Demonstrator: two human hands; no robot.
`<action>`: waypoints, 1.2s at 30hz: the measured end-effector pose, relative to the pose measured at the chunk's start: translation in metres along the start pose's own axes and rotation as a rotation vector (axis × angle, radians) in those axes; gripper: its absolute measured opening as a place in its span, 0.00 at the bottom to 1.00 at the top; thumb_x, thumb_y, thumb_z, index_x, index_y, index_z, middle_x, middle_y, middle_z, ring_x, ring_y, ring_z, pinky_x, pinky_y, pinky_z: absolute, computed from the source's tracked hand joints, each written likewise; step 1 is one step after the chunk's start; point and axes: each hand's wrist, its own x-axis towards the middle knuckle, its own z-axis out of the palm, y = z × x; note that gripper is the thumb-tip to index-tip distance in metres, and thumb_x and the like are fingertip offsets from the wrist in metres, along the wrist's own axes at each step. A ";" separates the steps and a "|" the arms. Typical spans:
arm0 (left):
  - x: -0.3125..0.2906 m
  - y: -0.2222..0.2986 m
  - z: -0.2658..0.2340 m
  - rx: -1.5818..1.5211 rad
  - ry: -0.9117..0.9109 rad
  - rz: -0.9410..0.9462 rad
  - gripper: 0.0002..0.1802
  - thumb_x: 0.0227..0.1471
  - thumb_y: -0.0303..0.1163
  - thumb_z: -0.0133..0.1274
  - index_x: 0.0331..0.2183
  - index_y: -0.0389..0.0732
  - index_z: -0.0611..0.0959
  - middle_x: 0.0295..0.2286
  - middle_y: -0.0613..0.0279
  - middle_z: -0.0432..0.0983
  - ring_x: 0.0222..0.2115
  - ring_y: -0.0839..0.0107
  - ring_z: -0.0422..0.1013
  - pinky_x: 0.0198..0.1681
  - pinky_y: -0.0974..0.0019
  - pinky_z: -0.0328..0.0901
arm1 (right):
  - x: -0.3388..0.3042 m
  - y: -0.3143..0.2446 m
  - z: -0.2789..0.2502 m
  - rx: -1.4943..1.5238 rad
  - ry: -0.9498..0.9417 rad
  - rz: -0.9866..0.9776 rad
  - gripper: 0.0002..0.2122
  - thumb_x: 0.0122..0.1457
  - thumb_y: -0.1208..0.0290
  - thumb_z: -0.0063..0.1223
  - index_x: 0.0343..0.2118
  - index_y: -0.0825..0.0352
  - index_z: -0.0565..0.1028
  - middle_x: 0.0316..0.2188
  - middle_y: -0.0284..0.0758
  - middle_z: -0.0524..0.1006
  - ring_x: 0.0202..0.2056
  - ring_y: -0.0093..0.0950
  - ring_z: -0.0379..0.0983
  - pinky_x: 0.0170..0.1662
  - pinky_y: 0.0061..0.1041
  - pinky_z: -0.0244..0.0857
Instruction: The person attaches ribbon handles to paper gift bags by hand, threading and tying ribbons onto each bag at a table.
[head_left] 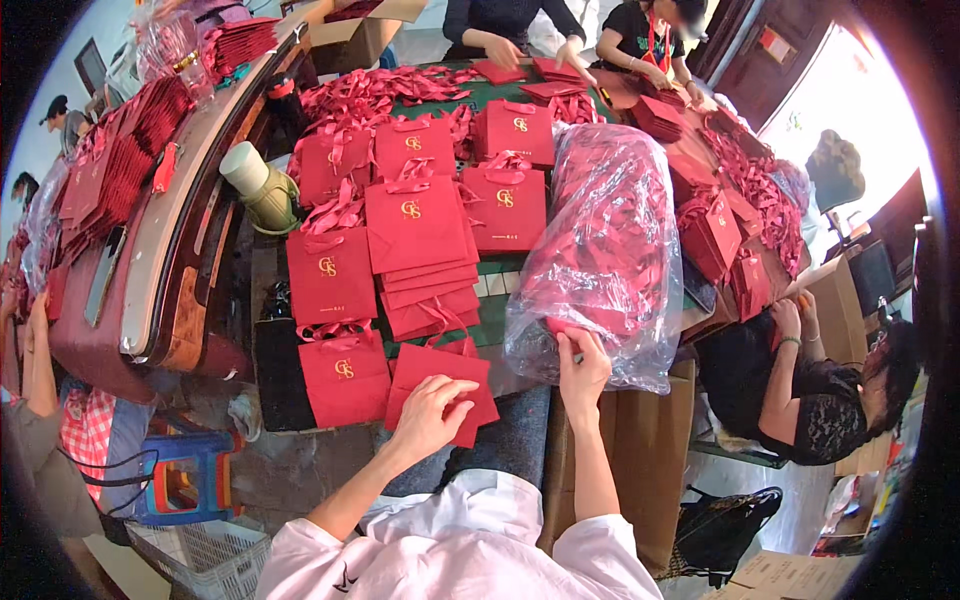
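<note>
My left hand (432, 415) rests over a small red paper gift bag (480, 385) at the table's near edge, its fingers stretched and its thumb apart. The top ribbon of that bag points away from me. To the right, my right hand (583, 368) pinches the near end of a large clear plastic bag (655, 350). Many red gift bags with ribbon handles fill this plastic bag. Just left of my left hand lies another red gift bag (343, 382) with a gold print. Farther in stands a layered stack of red gift bags (412, 230).
A green cup with a pale lid (245, 170) stands at the table's left. Heaped ribbons and bags (390, 90) cover the far side. Co-workers sit across and at the right (830, 390). A cardboard box (645, 450) is below my right arm; blue stools (185, 475) stand lower left.
</note>
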 end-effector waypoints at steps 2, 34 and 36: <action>0.005 0.005 0.002 -0.045 -0.039 -0.043 0.14 0.51 0.28 0.59 0.42 0.39 0.82 0.30 0.58 0.77 0.30 0.65 0.73 0.37 0.64 0.69 | -0.004 -0.009 -0.004 -0.067 0.004 -0.130 0.03 0.54 0.77 0.60 0.32 0.67 0.79 0.27 0.37 0.77 0.26 0.30 0.74 0.33 0.28 0.67; 0.000 -0.026 -0.016 -1.269 0.213 -0.584 0.12 0.61 0.27 0.51 0.46 0.40 0.76 0.32 0.65 0.76 0.30 0.77 0.74 0.37 0.72 0.72 | -0.064 -0.004 0.022 -0.295 -0.242 0.158 0.14 0.60 0.60 0.57 0.27 0.67 0.75 0.22 0.43 0.78 0.26 0.41 0.77 0.30 0.39 0.67; -0.003 -0.033 -0.016 -1.233 0.189 -0.538 0.12 0.61 0.27 0.51 0.46 0.40 0.76 0.32 0.65 0.76 0.28 0.78 0.72 0.34 0.73 0.70 | -0.063 -0.002 0.027 -0.281 -0.250 0.158 0.15 0.59 0.58 0.57 0.25 0.66 0.74 0.22 0.42 0.77 0.26 0.41 0.76 0.29 0.41 0.66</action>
